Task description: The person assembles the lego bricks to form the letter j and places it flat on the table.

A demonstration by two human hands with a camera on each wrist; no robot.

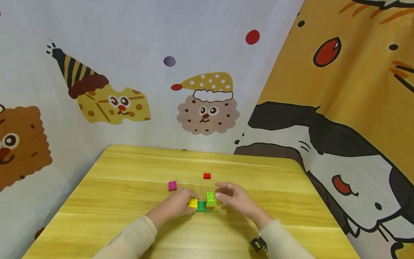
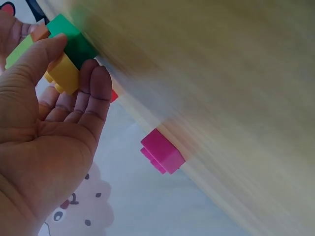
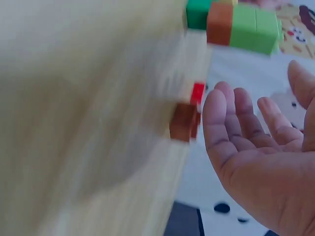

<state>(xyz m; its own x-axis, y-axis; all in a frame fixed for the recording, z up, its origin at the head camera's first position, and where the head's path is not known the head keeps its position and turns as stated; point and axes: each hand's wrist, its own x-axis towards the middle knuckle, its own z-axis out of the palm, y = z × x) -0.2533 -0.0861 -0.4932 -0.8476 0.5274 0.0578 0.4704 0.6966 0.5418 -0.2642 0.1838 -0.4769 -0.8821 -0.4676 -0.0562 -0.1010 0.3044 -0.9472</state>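
Observation:
A joined block build of toy bricks stands near the middle of the table: a green brick (image 1: 201,205) at the base, a yellow brick (image 1: 192,203) on its left end, and an orange-brown brick (image 3: 219,23) under lime bricks (image 1: 211,199) on its right end. My left hand (image 1: 181,204) pinches the yellow end, thumb on one side and fingers on the other, as the left wrist view shows. Beside the lime bricks, my right hand (image 1: 237,199) holds nothing, its fingers loosely bent and apart from the build in the right wrist view.
A magenta brick (image 1: 172,186) lies beyond the left hand. Farther back is a small red brick (image 1: 207,176). A loose brown brick (image 3: 184,121) sits by the right fingers, hidden in the head view. A printed curtain (image 1: 155,43) hangs behind the wooden table (image 1: 129,169).

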